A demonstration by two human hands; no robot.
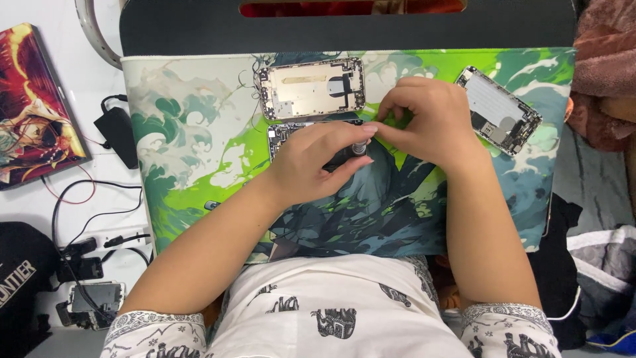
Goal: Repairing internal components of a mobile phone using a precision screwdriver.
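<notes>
My left hand (317,162) rests on a green and teal patterned mat (199,152), its fingers closed around a small dark cylindrical part (358,148), over a phone circuit board (283,131) that it mostly hides. My right hand (427,119) meets it from the right, fingertips pinched together at the same spot; what they pinch is too small to tell. An opened phone back housing (311,87), with bare metal inside, lies just beyond both hands.
A second opened phone housing (498,110) lies at the mat's right. To the left are a black charger (118,132), cables (99,219), a colourful book (33,106) and another dismantled phone (96,303). Cloth (603,73) is piled at the right.
</notes>
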